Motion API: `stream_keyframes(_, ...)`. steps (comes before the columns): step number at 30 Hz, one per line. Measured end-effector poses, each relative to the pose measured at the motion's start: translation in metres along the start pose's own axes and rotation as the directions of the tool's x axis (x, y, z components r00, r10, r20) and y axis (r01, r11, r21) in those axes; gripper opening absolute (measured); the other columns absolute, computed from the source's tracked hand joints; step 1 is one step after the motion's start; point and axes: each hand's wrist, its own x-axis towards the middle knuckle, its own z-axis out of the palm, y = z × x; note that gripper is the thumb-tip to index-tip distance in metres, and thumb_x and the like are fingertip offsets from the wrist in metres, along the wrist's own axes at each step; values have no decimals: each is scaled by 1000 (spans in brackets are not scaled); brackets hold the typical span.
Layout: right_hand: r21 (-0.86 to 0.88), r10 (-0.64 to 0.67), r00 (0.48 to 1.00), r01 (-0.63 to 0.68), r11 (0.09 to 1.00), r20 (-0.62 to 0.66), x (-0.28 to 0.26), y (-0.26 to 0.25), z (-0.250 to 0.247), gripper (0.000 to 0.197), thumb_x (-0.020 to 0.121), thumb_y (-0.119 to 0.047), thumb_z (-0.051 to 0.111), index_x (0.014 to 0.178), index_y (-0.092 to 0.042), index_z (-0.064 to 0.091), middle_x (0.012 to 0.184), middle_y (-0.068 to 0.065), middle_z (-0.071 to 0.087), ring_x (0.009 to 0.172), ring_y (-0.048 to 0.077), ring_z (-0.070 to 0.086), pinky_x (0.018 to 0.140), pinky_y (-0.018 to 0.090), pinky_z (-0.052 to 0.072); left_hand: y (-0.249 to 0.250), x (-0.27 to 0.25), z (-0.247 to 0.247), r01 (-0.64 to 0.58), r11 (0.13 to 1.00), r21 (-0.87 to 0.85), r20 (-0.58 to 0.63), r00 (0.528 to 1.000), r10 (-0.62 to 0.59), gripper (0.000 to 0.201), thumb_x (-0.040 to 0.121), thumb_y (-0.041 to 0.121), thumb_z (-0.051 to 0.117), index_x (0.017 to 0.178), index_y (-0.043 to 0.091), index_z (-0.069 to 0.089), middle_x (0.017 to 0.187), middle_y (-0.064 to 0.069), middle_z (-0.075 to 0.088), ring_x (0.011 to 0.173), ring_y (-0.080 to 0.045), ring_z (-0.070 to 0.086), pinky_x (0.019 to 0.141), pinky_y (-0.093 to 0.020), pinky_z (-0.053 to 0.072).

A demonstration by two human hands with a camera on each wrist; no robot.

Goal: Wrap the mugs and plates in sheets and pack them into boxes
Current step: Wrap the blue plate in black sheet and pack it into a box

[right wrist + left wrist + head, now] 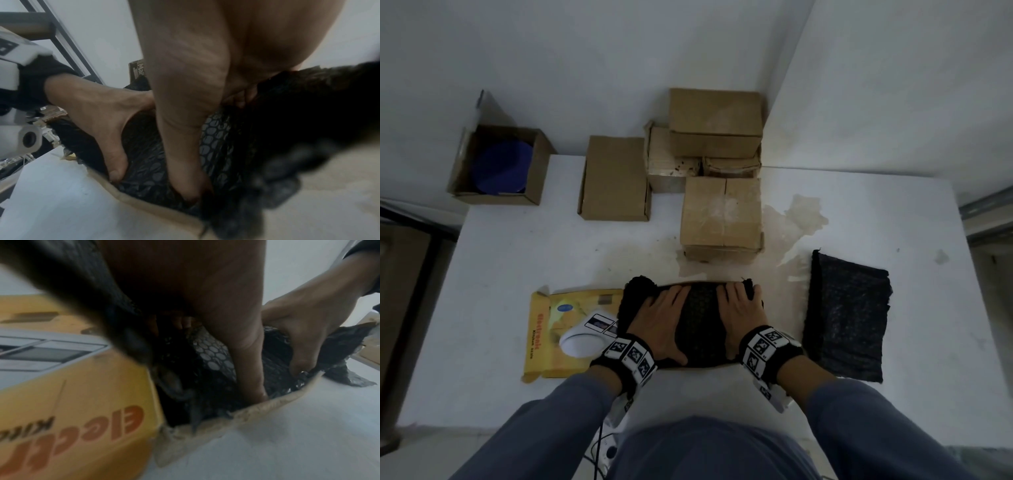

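Note:
A bundle wrapped in black bubble sheet [700, 322] lies at the table's front middle, inside a low cardboard box whose torn near rim [267, 404] shows in the wrist views. My left hand [664, 318] lies flat on the bundle's left half, thumb [248, 361] pushed down at the near rim. On the right half, my right hand [739, 308] presses with its fingers reaching the far end and its thumb [185, 178] tucked into the sheet [148, 175]. What is inside the wrap is hidden.
A pile of black bubble sheets [846, 315] lies to the right. A yellow kitchen-scale box [551, 329] with a white round item [582, 341] sits at the left. An open box [537, 171] holding a blue plate [500, 164] and several closed cardboard boxes [722, 219] stand at the back.

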Motion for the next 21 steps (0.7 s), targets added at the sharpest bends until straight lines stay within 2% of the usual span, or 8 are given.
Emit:
stream_keyframes(3,3,1,1000,-1,1000,-6,-4,1,2,124,56,-44,85,148,-2,14,143,17,28,133,34,27,111,60,14,5,-1,-2,11,999,45,7,1000,-12,143,46,65,82,155,23,-1,154,-1,18,141,-23,24,114,-46,29)
stream_keyframes(7,28,0,1000,1,1000,-6,-9,4,4,126,58,-45,84,151,-5,9,146,15,25,137,32,23,111,64,6,18,1,-11,51,992,120,61,996,-58,142,47,56,88,153,19,1,148,-6,17,138,-29,20,109,-53,30)
stream_keyframes(14,47,-23,1000,23,999,-13,-1,7,0,120,52,-45,87,144,-7,20,140,15,31,130,34,30,110,63,12,21,6,-11,69,986,152,75,994,-81,141,39,57,88,149,14,11,135,-9,22,129,-31,26,98,-53,41)
stream_keyframes(17,43,-38,999,39,998,-9,1,8,-1,117,50,-47,87,141,-8,25,138,14,32,129,35,30,109,63,15,21,5,-12,71,988,135,66,995,-80,138,40,56,89,148,17,12,134,-7,22,128,-30,27,99,-52,41)
stream_keyframes(21,42,-26,999,27,999,-25,1,6,-3,107,58,-44,84,141,-7,28,139,15,33,130,34,30,111,64,9,15,-1,-9,59,997,45,19,998,-60,142,41,55,87,150,28,-1,141,-4,24,133,-27,28,106,-53,37)
